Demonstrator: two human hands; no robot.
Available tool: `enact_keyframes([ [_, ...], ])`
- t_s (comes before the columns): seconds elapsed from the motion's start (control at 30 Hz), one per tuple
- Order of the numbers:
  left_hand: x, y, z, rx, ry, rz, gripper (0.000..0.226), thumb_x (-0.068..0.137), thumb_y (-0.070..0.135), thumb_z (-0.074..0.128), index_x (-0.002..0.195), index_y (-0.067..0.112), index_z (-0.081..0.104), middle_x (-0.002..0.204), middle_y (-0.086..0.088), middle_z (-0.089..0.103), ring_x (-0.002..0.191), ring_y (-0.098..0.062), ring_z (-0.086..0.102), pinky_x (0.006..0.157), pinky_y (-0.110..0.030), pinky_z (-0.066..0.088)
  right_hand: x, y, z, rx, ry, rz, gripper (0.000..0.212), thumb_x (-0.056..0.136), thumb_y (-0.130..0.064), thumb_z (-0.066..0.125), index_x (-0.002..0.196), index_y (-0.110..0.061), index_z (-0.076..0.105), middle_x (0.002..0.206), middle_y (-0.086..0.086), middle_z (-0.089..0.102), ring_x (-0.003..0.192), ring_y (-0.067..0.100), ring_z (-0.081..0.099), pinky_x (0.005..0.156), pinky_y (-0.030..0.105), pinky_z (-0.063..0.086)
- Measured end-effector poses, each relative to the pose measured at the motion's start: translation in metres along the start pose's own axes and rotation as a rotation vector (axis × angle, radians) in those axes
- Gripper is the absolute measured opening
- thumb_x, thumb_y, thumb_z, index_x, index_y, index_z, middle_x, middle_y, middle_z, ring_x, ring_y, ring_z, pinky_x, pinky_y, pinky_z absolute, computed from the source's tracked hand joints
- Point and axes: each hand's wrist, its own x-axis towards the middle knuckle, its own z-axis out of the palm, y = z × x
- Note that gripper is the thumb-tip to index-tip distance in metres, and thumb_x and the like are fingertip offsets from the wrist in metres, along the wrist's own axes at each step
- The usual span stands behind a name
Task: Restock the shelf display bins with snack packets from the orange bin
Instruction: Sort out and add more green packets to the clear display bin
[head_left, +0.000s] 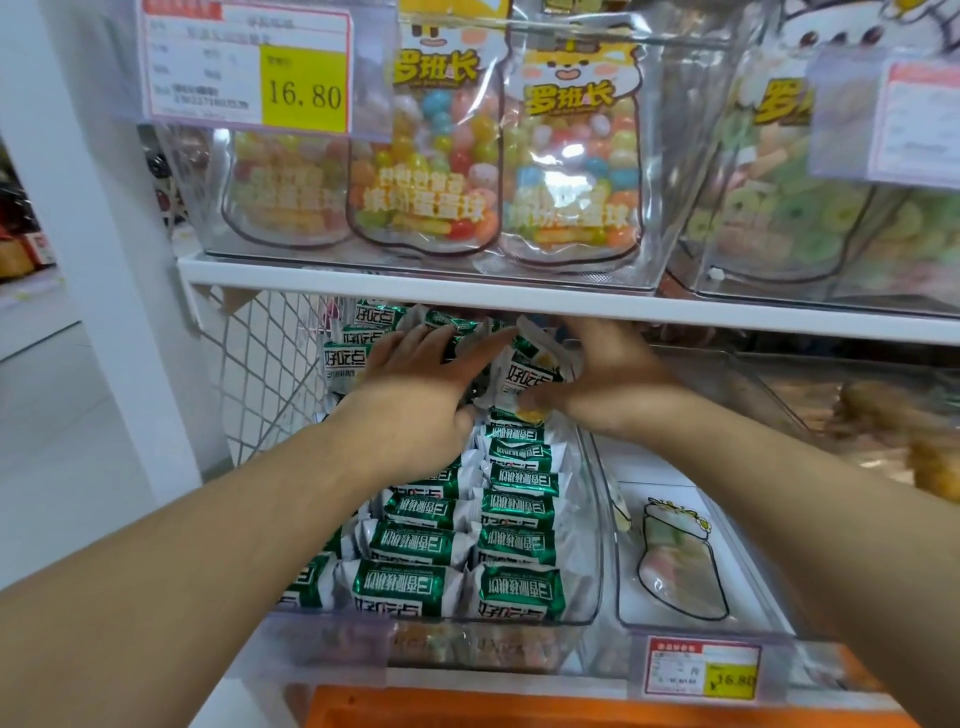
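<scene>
A clear shelf display bin (597, 525) on the lower shelf holds several green-and-white snack packets (517, 592) in rows. Both my hands reach to its back, under the white shelf edge. My left hand (415, 379) lies flat with straight fingers on the packets stacked at the rear. My right hand (608, 379) holds an upright white-and-green packet (527, 376) from the right side, thumb under it. The orange bin (571, 709) shows only as a strip at the bottom edge.
The upper shelf (467, 286) carries clear bins of colourful candy bags (571, 156) and a price tag (249, 67). To the right a second clear bin (670, 618) holds one candy pouch. A wire mesh panel (260, 374) closes the left side. A price label (701, 670) fronts the lower shelf.
</scene>
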Motion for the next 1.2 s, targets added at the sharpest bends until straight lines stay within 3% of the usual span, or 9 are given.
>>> enact_keyframes([
  [0.07,-0.001,0.0,-0.001,-0.035,0.021,-0.003,0.085,0.099,0.036,0.06,0.16,0.052,0.003,0.154,0.001,0.042,0.155,-0.028,0.022,0.129,-0.046,0.009,-0.002,-0.001,-0.001,0.09,-0.03,-0.012,0.088,0.072,-0.023,0.097,0.147,-0.034,0.051,0.135,-0.026,0.051,0.106,-0.027,0.051,0.079,-0.004,0.036],
  [0.13,-0.003,0.001,-0.002,-0.064,0.04,0.007,0.087,0.098,0.037,0.061,0.16,0.053,0.003,0.145,0.001,0.049,0.151,-0.028,0.029,0.128,-0.045,0.011,-0.002,0.0,0.0,0.125,-0.051,-0.012,0.086,0.075,-0.015,0.095,0.148,-0.031,0.053,0.132,-0.028,0.05,0.104,-0.026,0.049,0.072,-0.012,0.03],
  [0.3,-0.005,-0.001,-0.004,-0.087,0.036,0.012,0.064,0.1,0.047,0.055,0.154,0.055,0.021,0.143,0.004,0.05,0.148,-0.025,0.032,0.127,-0.045,0.013,-0.006,-0.005,-0.002,0.076,-0.056,-0.044,0.085,0.078,-0.028,0.093,0.151,-0.039,0.05,0.147,-0.025,0.053,0.131,-0.006,0.049,0.102,0.009,0.041],
  [0.4,-0.005,-0.003,-0.003,-0.078,0.043,0.011,0.059,0.101,0.046,0.058,0.153,0.052,0.031,0.146,0.006,0.051,0.148,-0.024,0.032,0.126,-0.043,0.014,-0.005,-0.008,-0.004,0.168,-0.078,-0.02,0.054,0.099,-0.015,0.071,0.148,-0.027,0.054,0.141,-0.017,0.057,0.099,-0.027,0.052,0.08,-0.005,0.039],
  [0.53,-0.002,-0.001,-0.001,-0.071,0.051,-0.006,0.058,0.098,0.046,0.063,0.15,0.048,0.038,0.144,0.004,0.054,0.146,-0.025,0.037,0.125,-0.043,0.016,0.005,-0.009,0.0,-0.063,0.041,0.102,0.029,0.1,-0.031,0.068,0.129,-0.026,0.063,0.12,-0.005,0.067,0.105,0.015,0.062,0.081,0.025,0.045],
  [0.63,-0.001,0.001,0.0,-0.07,0.056,-0.027,0.055,0.097,0.046,0.064,0.147,0.045,0.04,0.142,0.002,0.055,0.144,-0.026,0.039,0.124,-0.043,0.016,0.009,-0.014,0.001,-0.052,0.06,0.184,0.012,0.1,-0.035,0.068,0.109,-0.026,0.066,0.104,-0.005,0.065,0.098,0.019,0.061,0.079,0.027,0.041],
  [0.9,0.003,0.0,0.008,-0.07,0.092,-0.058,0.052,0.093,0.043,0.069,0.138,0.041,0.044,0.132,0.004,0.06,0.131,-0.025,0.05,0.12,-0.046,0.026,0.013,-0.008,0.002,0.222,0.182,0.182,0.022,0.094,-0.024,0.078,0.075,-0.026,0.066,0.081,-0.016,0.063,0.088,0.011,0.059,0.082,0.022,0.042],
  [1.03,0.004,0.0,0.008,-0.116,0.147,-0.056,0.053,0.094,0.041,0.071,0.141,0.038,0.048,0.133,0.005,0.064,0.128,-0.023,0.055,0.117,-0.042,0.026,0.016,-0.008,0.005,0.22,0.191,0.201,0.02,0.093,-0.03,0.08,0.076,-0.026,0.068,0.079,-0.017,0.064,0.075,0.0,0.055,0.067,0.016,0.039],
  [1.2,0.005,0.0,0.009,-0.091,0.162,-0.05,0.05,0.095,0.044,0.068,0.14,0.037,0.049,0.131,0.003,0.066,0.125,-0.025,0.058,0.116,-0.043,0.028,0.015,-0.003,0.013,0.072,0.169,0.13,0.017,0.09,-0.019,0.078,0.084,-0.026,0.063,0.086,-0.01,0.067,0.088,0.013,0.065,0.078,0.028,0.053],
])
